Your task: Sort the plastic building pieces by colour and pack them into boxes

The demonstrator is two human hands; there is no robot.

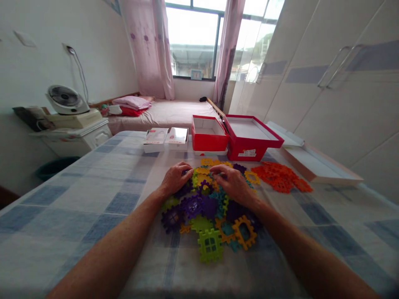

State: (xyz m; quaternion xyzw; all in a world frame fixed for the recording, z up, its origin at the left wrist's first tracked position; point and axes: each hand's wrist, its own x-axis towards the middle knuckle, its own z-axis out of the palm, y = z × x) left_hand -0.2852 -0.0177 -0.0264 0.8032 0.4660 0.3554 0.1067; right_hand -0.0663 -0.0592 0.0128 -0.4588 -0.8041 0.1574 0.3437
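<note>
A heap of interlocking plastic pieces in purple, green, yellow and teal lies in front of me, with a green window piece (210, 246) at its near edge. On the heap's upper left rests my left hand (176, 178), its fingers bent over the pieces and their grip unclear. My right hand (232, 182) is over the upper right part, fingers curved above yellow and teal pieces; its fingertips are partly hidden. An orange-yellow frame piece (245, 232) lies at the lower right. To the right is a separate pile of orange pieces (280, 176).
Behind the heap stand small white boxes (178, 139), an open red box (209, 141) and a larger red box (247, 150) with a tray-like top. A shallow open box (324, 166) lies at the right. The checked cloth (115, 203) covers the table.
</note>
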